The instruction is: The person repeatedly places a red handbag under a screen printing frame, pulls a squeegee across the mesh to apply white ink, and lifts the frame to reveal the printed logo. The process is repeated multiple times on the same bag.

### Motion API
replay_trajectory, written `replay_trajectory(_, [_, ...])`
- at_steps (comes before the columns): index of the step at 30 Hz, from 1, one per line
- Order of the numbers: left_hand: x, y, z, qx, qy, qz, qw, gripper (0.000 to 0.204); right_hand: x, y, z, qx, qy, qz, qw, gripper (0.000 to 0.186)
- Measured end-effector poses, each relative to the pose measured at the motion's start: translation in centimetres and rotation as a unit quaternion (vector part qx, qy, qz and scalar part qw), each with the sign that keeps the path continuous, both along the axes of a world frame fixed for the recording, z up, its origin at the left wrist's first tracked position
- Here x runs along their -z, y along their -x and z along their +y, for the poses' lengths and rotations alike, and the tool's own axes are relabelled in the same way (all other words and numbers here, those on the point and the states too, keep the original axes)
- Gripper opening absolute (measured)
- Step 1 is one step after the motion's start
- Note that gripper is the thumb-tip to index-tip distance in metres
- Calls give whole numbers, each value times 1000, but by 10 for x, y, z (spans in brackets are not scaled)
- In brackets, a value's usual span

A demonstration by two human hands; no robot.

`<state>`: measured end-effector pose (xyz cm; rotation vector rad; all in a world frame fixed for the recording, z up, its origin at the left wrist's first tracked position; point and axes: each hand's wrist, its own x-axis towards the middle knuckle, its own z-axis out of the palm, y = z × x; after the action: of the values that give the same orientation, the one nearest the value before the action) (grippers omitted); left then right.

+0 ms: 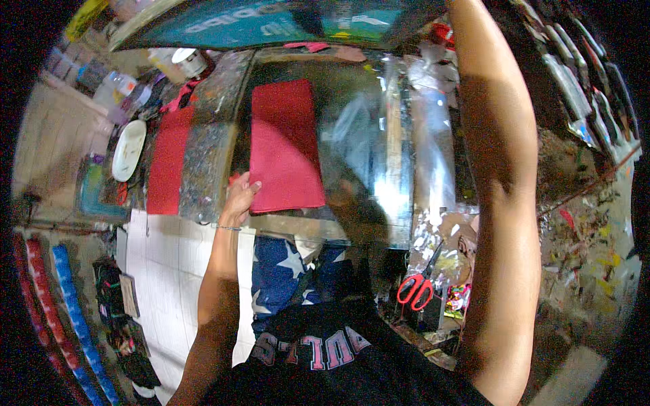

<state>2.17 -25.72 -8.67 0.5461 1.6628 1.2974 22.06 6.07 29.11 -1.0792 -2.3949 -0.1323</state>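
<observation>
**At the left hand (239, 197), a plain red piece lies flat on a glossy board**

Just beyond and to the right of the grip, the red piece (284, 149) rests on the glossy board (352, 125). The left thumb meets its near left edge; I cannot tell whether the fingers pinch it or only press. The right hand is out of view past the top edge, so its hold cannot be told.

The piece looks laid out fairly straight, and its upper face shows no mark; I judge the placing nearly done, with the hand not yet off it.

Well beyond the grip, a teal framed panel (264, 28) overhangs the board's far side. Left of the grip lie more red material (169, 162) and a white oval dish (128, 150). Right and nearer the body are red-handled scissors (415, 291). The right arm (501, 169) hides part of the right side.
</observation>
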Motion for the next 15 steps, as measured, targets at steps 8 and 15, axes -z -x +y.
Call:
replay_trajectory(8, [1, -71, 101, 135, 65, 131, 980, 25, -6, 5, 13, -1, 8, 4, 1000, 85])
replay_trajectory(15, [-7, -90, 107, 74, -46, 41, 995, 31, -8, 13, 31, -25, -13, -2, 1000, 85])
